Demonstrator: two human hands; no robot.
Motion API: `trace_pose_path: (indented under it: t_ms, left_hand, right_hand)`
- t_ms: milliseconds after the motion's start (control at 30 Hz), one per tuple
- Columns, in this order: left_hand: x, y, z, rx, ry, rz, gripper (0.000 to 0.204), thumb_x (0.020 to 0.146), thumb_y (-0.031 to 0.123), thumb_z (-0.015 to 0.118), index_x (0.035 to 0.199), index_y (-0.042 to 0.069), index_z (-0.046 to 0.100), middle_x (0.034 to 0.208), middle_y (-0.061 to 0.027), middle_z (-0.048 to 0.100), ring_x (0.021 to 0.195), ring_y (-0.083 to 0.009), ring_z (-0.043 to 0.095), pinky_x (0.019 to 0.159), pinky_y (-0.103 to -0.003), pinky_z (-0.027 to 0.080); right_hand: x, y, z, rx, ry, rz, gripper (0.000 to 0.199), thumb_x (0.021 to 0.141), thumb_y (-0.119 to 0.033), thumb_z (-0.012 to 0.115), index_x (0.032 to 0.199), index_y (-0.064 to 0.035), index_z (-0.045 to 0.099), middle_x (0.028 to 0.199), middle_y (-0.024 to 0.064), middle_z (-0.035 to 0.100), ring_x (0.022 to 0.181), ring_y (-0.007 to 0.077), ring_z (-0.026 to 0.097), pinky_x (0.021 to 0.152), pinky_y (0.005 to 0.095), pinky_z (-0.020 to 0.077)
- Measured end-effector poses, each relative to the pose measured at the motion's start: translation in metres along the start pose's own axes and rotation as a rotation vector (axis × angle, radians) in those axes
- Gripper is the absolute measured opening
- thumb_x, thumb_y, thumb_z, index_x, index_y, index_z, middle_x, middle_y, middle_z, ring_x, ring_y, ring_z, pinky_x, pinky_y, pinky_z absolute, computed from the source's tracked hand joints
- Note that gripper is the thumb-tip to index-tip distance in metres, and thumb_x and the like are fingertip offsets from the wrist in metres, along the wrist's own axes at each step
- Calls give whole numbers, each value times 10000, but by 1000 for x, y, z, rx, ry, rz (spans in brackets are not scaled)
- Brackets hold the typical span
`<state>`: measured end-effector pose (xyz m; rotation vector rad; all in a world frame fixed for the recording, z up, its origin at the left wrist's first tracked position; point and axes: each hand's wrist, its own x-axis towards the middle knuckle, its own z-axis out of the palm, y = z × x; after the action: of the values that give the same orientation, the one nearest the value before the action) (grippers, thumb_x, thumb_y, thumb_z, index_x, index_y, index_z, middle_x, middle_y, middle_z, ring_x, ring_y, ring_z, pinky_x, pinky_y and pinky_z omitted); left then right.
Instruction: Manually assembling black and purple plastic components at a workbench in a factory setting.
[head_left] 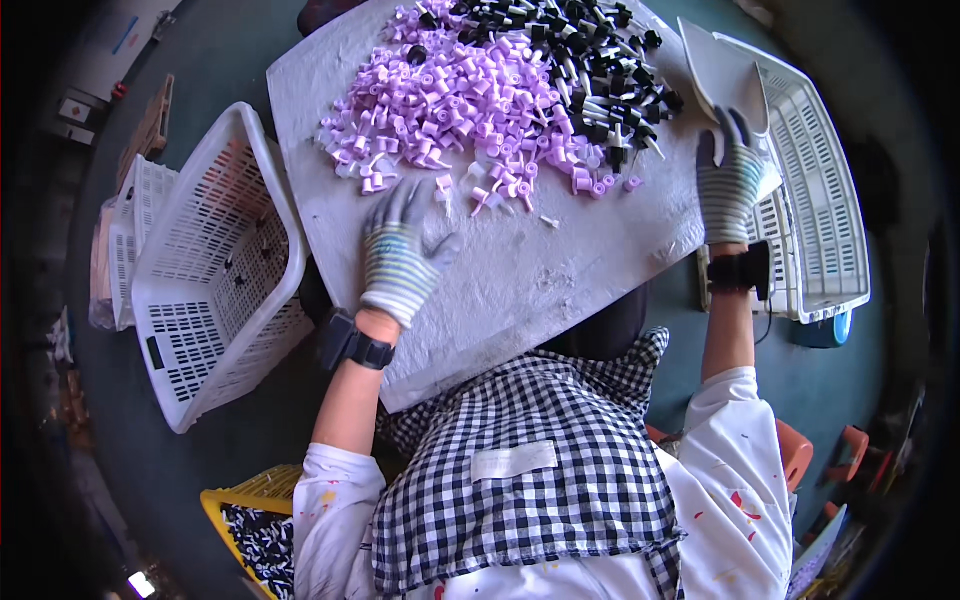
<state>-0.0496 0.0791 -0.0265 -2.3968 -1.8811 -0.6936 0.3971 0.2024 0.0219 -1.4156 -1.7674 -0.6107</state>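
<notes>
A heap of small purple plastic caps with stems (440, 105) covers the far middle of the grey work board (520, 270). Black caps with white stems (600, 75) lie beside them on the right, partly mixed in. My left hand (405, 250), in a striped grey-palmed glove, rests on the board at the heap's near left edge. Its fingers are spread and hold nothing. Over at the board's right edge, my gloved right hand (730, 180) has its fingers stretched out beside a pale curved plastic tray (728, 80). Whether it touches that tray I cannot tell.
To the left, a large white slatted basket (215, 270) leans by the board with a few dark pieces inside. Another white basket (820, 190) stands at the right. A yellow crate (225, 520) of black-and-white pieces sits low left. Red-orange stools (795, 450) are at lower right.
</notes>
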Motion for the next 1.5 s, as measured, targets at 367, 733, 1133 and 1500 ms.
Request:
trace_pose_path:
  t_ms: [367,733,1133,1500]
  left_hand:
    - [44,65,32,-39,11,51,1129,761,618,838,1667,218,295,1675,-257,284,1535,-462,274,1215,-670,246]
    - [64,91,43,116,20,13,832,844,502,733,1585,255,446,1684,-232,260,1547,-477,246,1193,-679,230]
    - [147,6,59,161,159,123,534,785,377,811,1269,179,701,1560,-147,479,1506,-428,334,1225,-623,286]
    - [217,6,55,228,-89,-89,645,887,446,727,1464,183,609,1624,-165,439,1566,-421,272,1257,-618,271]
  right_hand:
    - [-45,-142,92,845,-26,721,502,1089,-328,559,1480,-14,537,1435,245,571,1294,380,575,1136,462,431]
    - [-18,-220,79,1273,-68,907,364,1017,-143,598,1353,-10,646,1243,119,686,1117,222,649,1025,342,508]
    - [-30,-137,35,755,-175,288,344,864,-61,735,1206,-89,751,1239,153,727,1142,368,689,1009,433,537]
    - [-10,-150,78,270,-373,-2,544,812,-332,801,1325,-188,693,1437,123,600,1390,389,496,1109,600,405]
